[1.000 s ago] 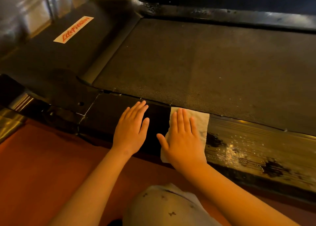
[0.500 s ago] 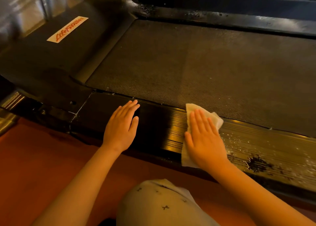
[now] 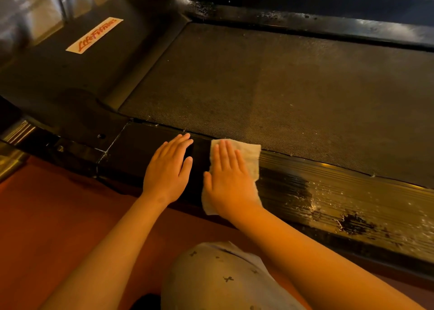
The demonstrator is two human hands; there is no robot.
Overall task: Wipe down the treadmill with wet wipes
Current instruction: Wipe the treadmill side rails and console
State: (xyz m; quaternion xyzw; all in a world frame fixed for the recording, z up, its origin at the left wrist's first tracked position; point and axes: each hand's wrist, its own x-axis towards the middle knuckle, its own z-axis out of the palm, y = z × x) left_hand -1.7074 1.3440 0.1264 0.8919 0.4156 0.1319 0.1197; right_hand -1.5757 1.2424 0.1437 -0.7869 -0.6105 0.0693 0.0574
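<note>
The treadmill fills the view, with its dark textured belt (image 3: 281, 93) and a ribbed near side rail (image 3: 340, 199). A white wet wipe (image 3: 250, 154) lies flat on the rail's left part. My right hand (image 3: 229, 178) presses it down with straight fingers and covers most of it. My left hand (image 3: 170, 168) rests flat on the black rail just left of the wipe, fingers straight, holding nothing. To the right of the wipe the rail looks dark and wet, then dusty with pale specks and dark blotches.
The black motor cover (image 3: 70, 75) with a white and red logo sticker (image 3: 95, 35) is at the left. The far side rail (image 3: 328, 25) runs along the top. Reddish floor (image 3: 47, 215) lies in front of the treadmill, and my bent knee (image 3: 223, 279) is at the bottom.
My right hand slid the wipe to the right along the rail, then back left beside my left hand. The left hand stayed flat on the rail.
</note>
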